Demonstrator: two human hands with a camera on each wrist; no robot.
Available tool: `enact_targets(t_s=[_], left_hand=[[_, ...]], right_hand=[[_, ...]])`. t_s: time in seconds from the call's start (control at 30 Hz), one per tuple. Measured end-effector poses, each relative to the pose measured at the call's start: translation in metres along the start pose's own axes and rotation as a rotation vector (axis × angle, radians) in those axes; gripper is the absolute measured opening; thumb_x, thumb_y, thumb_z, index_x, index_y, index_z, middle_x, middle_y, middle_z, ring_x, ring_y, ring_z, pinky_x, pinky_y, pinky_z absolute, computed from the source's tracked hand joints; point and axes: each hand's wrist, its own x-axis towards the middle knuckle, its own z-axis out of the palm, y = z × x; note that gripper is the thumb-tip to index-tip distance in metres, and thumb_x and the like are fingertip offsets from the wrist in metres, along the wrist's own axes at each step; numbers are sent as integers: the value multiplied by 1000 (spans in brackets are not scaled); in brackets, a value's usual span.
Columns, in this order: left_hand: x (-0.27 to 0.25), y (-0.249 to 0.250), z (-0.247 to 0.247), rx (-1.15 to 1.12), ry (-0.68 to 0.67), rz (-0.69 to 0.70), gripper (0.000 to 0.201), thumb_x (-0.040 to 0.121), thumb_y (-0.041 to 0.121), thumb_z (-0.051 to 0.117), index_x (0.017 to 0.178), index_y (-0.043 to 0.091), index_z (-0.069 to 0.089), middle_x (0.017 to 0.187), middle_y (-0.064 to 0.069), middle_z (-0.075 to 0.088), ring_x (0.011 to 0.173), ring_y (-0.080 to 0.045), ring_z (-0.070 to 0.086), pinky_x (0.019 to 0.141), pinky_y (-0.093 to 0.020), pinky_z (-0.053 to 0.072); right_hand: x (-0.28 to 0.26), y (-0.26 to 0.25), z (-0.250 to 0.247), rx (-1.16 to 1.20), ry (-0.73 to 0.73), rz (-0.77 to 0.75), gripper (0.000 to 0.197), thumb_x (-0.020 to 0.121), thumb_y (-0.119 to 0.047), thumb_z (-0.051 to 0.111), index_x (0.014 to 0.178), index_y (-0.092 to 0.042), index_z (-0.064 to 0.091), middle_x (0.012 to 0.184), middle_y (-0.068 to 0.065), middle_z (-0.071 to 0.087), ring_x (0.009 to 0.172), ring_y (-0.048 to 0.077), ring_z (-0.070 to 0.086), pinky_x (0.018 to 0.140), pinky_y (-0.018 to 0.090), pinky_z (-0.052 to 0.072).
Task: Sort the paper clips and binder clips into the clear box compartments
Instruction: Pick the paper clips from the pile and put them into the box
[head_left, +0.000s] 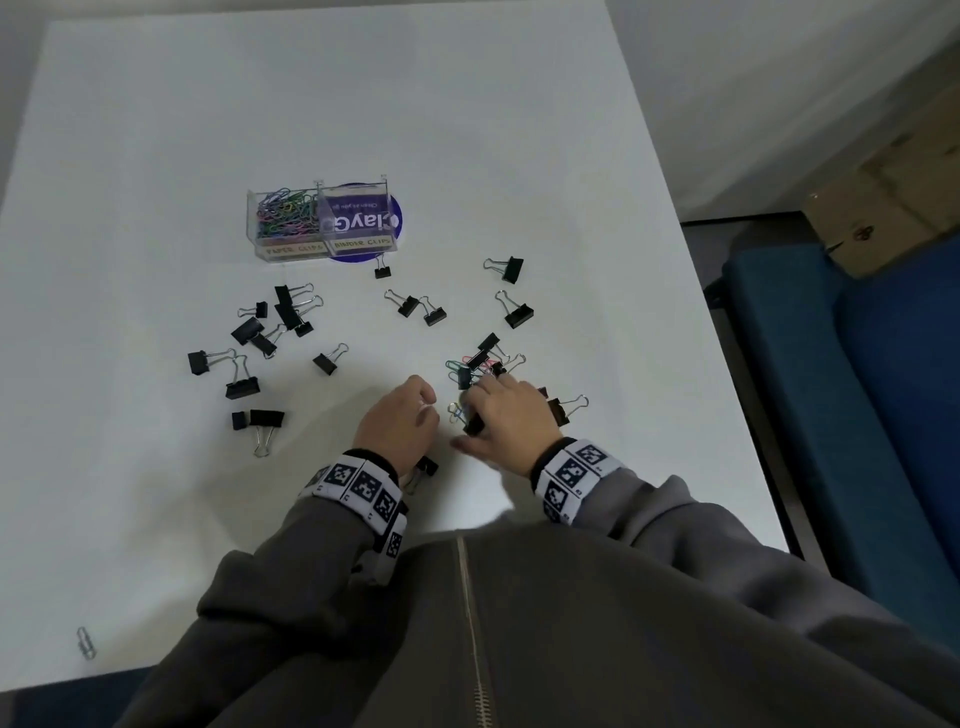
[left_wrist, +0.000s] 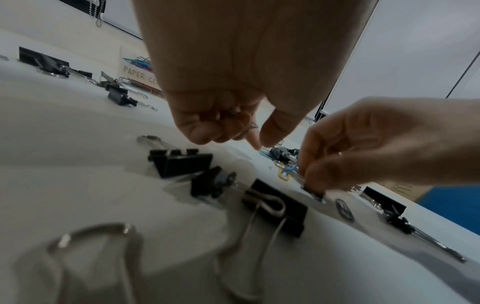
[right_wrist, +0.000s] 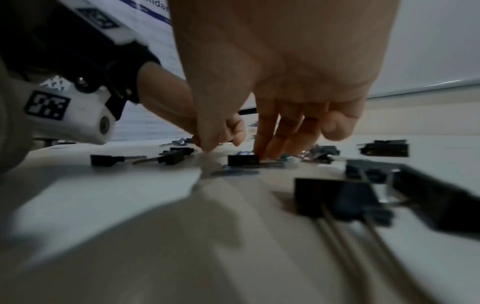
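The clear box stands mid-table; its left compartment is full of coloured paper clips, and the binder clips compartment looks empty. Black binder clips lie scattered in front of it. My left hand hovers low with its fingers curled round wire paper clips. Beside it, my right hand pinches a small black binder clip on the table. Blue and yellow paper clips lie by that clip. A mixed pile of clips sits just beyond my right fingers.
One binder clip lies under my left wrist and another by my right wrist. A lone silver paper clip rests near the front left edge. Beyond the table's right edge are a blue seat and a cardboard box.
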Motion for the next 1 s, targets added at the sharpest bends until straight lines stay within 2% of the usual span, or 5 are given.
enact_targets(t_s=[0.33,0.5,0.6,0.7,1.0], left_hand=[[8,11,9,16,1,-57,24,86,42,53,93,19,50,96,1,59,90,-21,54,75,-33,42],[10,29,8,175,1,41,23,90,30,53,104,11,52,110,-5,58,102,-25,52,79,-34,37],[11,25,8,153,-20,33,17,91,23,51,101,9,54,110,-9,57,103,-26,51,80,-34,37],[10,16,8,106,-57,24,15,92,20,52,97,6,54,105,-13,55,99,-29,50,78,-34,35],[8,3,-6,-203,-16,84,6,90,9,46,88,15,44,75,-3,58,71,-25,55,68,-35,43]], right_hand=[[-7,51,-27,274,86,323,29,78,-43,64,86,-17,55,88,-3,53,85,19,53,66,28,37],[-9,51,-21,276,107,288,20,79,-32,63,89,-15,58,95,4,58,92,24,54,68,32,43],[-13,38,-19,148,209,61,16,78,-18,65,93,-12,65,92,9,62,87,31,57,66,36,47],[-16,23,-8,85,69,-161,24,75,-14,69,99,-11,67,98,8,65,89,30,56,73,40,49],[-20,13,10,112,-89,-120,6,79,-2,56,83,-5,59,90,14,57,89,32,53,71,40,49]])
